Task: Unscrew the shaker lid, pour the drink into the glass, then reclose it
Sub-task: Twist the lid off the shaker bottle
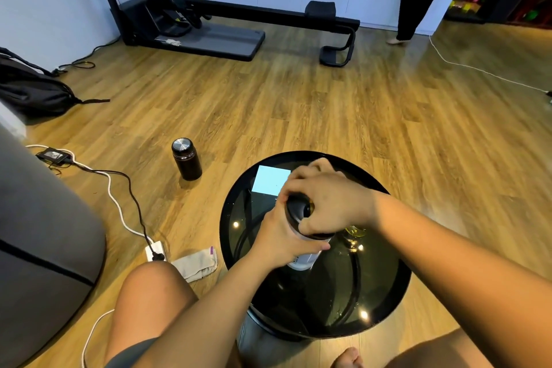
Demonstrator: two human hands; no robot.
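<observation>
Black glass forms the round table [385, 287] on a wooden floor [298, 110] with open room all round, where my left hand [280, 240] clamps the shaker [301, 260] near its middle, my right hand [331, 206] fingers closed over the lid [295, 209], half hiding the glass [355, 236] at right.

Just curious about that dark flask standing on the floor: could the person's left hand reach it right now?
Probably not yet. The left hand grips the shaker on the table, while the flask stands well off, though nothing blocks the way.
</observation>
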